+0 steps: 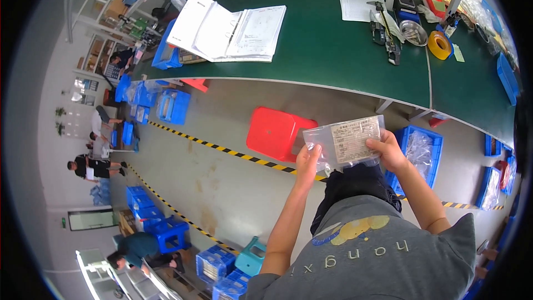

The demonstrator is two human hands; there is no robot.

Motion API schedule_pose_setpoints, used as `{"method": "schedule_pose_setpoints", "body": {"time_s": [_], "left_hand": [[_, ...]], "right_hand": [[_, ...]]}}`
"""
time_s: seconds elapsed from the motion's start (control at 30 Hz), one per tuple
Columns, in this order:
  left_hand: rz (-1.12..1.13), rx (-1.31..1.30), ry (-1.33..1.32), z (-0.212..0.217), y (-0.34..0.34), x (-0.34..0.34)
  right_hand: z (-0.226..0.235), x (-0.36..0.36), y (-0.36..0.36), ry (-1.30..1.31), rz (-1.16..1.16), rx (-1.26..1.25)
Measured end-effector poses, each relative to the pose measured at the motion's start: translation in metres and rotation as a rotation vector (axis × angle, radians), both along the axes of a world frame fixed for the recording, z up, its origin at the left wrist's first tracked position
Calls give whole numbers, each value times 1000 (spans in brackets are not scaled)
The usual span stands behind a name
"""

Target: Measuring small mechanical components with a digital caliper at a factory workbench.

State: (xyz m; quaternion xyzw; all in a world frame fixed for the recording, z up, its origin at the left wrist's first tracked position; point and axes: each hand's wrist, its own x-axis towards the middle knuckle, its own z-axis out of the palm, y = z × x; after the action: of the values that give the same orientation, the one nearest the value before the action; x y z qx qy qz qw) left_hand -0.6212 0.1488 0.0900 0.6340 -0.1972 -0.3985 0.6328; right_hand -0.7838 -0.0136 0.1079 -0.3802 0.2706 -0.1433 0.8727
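Observation:
In front of my body I hold a clear plastic bag (321, 138) with a printed paper label (352, 140) in or on it. My left hand (308, 162) pinches the bag's left edge between thumb and fingers. The other side is gripped by my right hand (390, 151), its thumb lying over the label. Whatever else the bag may contain cannot be made out. Beyond the bag, a red plastic stool (273, 133) stands on the floor.
A green workbench (327, 50) carries an open binder (252, 33), calipers (384, 33), a metal bowl (412, 32) and yellow tape (440, 45). Blue crates (437, 153) stand under it. More crates (215, 264), a teal stool (252, 256) and several people are to the left.

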Motion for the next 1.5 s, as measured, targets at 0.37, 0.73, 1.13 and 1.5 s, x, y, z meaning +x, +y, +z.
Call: {"method": "schedule_pose_setpoints", "body": {"time_s": [0.37,0.73,1.13,1.5], "left_hand": [[81,-183,1176,-11,-93,113],[830,523,361,-113,-100,335],[1179,1156,-91,-150,-152,509],[1194,1195,42,-136,-167,509]], "right_hand": [[-29,174,-58,26,274,248],[-132,363,-193,712,-529,-551],[-154,418,-226,1244,-483,-1442],[-154,423,-225,1346,-439,-1454]]}}
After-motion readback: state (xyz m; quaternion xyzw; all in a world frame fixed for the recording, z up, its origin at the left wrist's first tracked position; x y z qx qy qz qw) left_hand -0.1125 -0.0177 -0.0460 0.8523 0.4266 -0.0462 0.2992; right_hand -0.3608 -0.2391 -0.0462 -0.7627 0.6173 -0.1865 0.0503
